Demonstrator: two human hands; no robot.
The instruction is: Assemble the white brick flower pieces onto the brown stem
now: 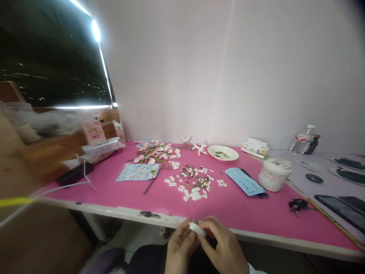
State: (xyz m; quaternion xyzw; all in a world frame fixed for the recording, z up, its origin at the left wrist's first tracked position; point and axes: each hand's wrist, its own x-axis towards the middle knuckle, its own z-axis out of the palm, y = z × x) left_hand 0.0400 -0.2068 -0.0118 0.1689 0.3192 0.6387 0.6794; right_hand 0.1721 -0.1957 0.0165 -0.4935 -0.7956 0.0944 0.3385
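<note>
The pink tabletop (242,213) bears a bowl (234,153) holding green pieces (225,155).

Small pieces (196,195) on table (111,198), ahead of your left hand (181,243) and right hand (224,245). Dish (233,153) behind pieces. Sheet (137,172) ahead-left of left hand, blossoms (171,151) behind it. Keys (299,205) ahead-right of right hand, jar (272,178) farther ahead.

No readable text, bottle label (303,137) blurred
</note>
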